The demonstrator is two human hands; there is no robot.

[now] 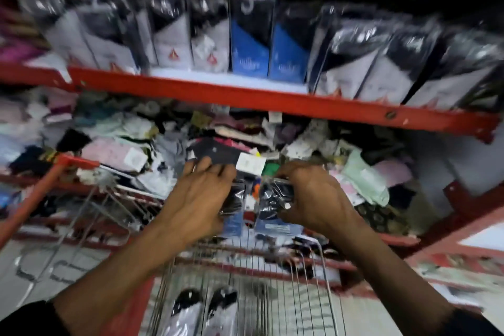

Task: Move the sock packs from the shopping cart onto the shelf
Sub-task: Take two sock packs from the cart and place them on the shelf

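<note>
Head view shows left hand (203, 194) and right hand (308, 194) each closed on glossy dark plastic-wrapped sock packs (270, 199) above the wire shopping cart (245, 281); slippery wrap could slide free before reaching the red-edged metal shelf (245, 95).

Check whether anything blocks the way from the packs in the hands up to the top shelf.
The left hand and right hand hold dark sock packs below the top shelf's red beam. That shelf's front row of upright packs looks full, with no clear gap visible.
</note>
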